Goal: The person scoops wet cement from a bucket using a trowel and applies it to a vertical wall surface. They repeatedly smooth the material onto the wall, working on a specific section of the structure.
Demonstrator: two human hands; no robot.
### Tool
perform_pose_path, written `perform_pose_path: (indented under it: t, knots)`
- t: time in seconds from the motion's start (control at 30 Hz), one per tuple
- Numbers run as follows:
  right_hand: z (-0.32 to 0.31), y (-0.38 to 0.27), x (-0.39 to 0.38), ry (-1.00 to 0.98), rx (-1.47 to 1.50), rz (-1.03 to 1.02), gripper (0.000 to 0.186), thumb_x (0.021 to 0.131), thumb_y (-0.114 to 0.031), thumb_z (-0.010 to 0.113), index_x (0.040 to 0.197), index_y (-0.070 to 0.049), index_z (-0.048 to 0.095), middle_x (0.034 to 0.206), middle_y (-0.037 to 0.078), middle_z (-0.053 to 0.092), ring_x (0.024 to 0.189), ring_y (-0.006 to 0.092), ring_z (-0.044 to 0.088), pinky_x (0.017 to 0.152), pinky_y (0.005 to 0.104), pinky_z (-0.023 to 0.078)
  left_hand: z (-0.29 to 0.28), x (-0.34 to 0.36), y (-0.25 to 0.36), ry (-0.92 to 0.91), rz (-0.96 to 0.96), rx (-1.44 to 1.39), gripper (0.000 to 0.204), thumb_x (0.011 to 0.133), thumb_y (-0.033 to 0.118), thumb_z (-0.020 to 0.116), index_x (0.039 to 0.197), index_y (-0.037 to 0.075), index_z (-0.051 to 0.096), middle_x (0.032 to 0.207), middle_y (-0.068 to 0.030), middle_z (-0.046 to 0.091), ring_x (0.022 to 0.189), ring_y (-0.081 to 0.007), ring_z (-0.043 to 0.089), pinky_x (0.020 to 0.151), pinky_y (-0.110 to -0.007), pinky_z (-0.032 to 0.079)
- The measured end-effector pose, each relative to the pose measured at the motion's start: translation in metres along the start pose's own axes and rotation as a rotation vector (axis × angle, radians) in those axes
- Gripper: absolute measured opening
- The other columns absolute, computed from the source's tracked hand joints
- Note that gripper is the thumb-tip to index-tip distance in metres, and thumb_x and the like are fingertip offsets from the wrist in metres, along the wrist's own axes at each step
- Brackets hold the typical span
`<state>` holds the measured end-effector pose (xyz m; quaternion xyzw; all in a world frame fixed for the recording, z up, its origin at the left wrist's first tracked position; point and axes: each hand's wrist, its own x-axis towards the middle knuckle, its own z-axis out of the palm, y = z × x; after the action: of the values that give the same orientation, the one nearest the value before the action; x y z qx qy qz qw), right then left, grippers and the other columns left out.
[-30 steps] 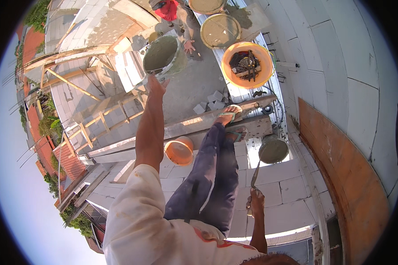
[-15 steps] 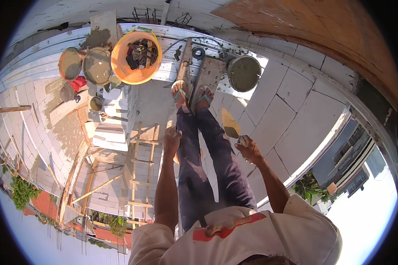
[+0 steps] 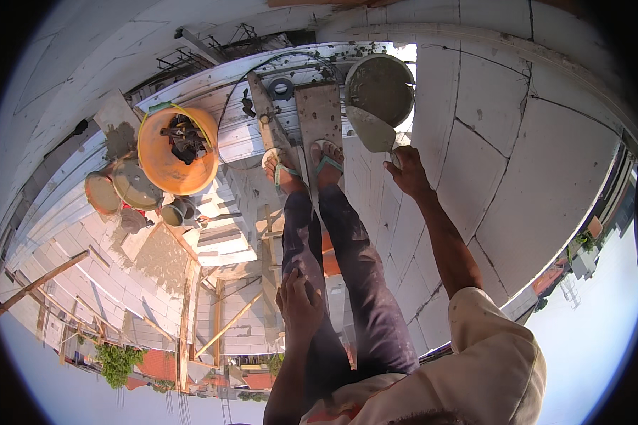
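Note:
My right hand (image 3: 405,170) grips the handle of a trowel (image 3: 371,129), its wide blade at the near rim of a bucket of grey wet mortar (image 3: 377,83). My left hand (image 3: 298,304) lies on my left thigh, fingers apart and slightly bent, holding nothing. My sandalled feet stand on wooden planks (image 3: 317,106), left of that bucket. A black ring (image 3: 280,89) and a dark cable lie on the white ribbed surface beside the planks.
At left stand an orange bucket (image 3: 177,173) with dark items inside and round mortar-covered tubs (image 3: 133,184). A co-worker (image 3: 134,219) is below, among pails. A pale block wall (image 3: 503,184) runs along the right; timber bracing (image 3: 227,326) rises below left.
My view has swung round. My left hand has left the pail held out toward the co-worker and come down to my thigh. The trowel has moved up to the mortar bucket.

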<state>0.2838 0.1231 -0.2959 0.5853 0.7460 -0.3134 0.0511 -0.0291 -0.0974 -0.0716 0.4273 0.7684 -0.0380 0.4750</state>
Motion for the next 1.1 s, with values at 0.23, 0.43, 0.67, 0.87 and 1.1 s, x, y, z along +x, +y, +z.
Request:
perform_pose_path:
  t: [0.23, 0.43, 0.67, 0.87, 1.1]
  knots:
    - [0.008, 0.023, 0.078, -0.495, -0.215, 0.016, 0.036, 0.087, -0.031, 0.073, 0.112, -0.006, 0.070, 0.114, 0.016, 0.071, 0.112, 0.0325, 0.067, 0.100, 0.0526, 0.049, 0.003, 0.008, 0.001, 0.077, -0.046, 0.021, 0.041, 0.081, 0.013, 0.074, 0.119, 0.007, 0.061, 0.135, -0.0146, 0.060, 0.130, -0.0365, 0.053, 0.107, -0.053, 0.039]
    - [-0.051, -0.043, 0.133, -0.443, -0.229, -0.026, 0.037, 0.084, -0.028, 0.072, 0.110, -0.002, 0.070, 0.104, 0.023, 0.072, 0.099, 0.0391, 0.071, 0.086, 0.0494, 0.058, 0.006, 0.016, 0.004, 0.078, -0.110, 0.037, 0.038, 0.083, 0.015, 0.073, 0.118, 0.008, 0.061, 0.127, -0.0116, 0.062, 0.120, -0.0347, 0.057, 0.102, -0.051, 0.042]
    - [-0.078, -0.079, 0.132, -0.458, -0.191, -0.104, 0.034, 0.080, -0.017, 0.071, 0.108, 0.001, 0.069, 0.102, 0.029, 0.070, 0.092, 0.0418, 0.072, 0.084, 0.0499, 0.059, 0.002, 0.015, -0.006, 0.099, -0.126, -0.024, 0.036, 0.085, 0.016, 0.071, 0.118, 0.008, 0.061, 0.124, -0.0110, 0.062, 0.118, -0.0336, 0.058, 0.100, -0.051, 0.043]
    - [-0.097, -0.091, 0.080, -0.140, -0.301, -0.413, 0.029, 0.075, -0.013, 0.071, 0.101, 0.001, 0.067, 0.084, 0.025, 0.071, 0.069, 0.0391, 0.072, 0.067, 0.0452, 0.062, 0.002, 0.019, 0.002, 0.084, -0.122, -0.001, 0.031, 0.087, 0.018, 0.068, 0.116, 0.007, 0.061, 0.122, -0.0093, 0.063, 0.116, -0.0330, 0.059, 0.099, -0.050, 0.043]
    - [-0.098, -0.152, 0.073, -0.404, -0.222, -0.263, 0.025, 0.075, -0.014, 0.070, 0.096, 0.001, 0.070, 0.080, 0.025, 0.072, 0.073, 0.0419, 0.073, 0.072, 0.0463, 0.063, 0.013, 0.016, -0.002, 0.126, -0.088, -0.014, 0.029, 0.087, 0.017, 0.067, 0.114, 0.007, 0.061, 0.121, -0.0096, 0.064, 0.114, -0.0327, 0.060, 0.096, -0.050, 0.044]
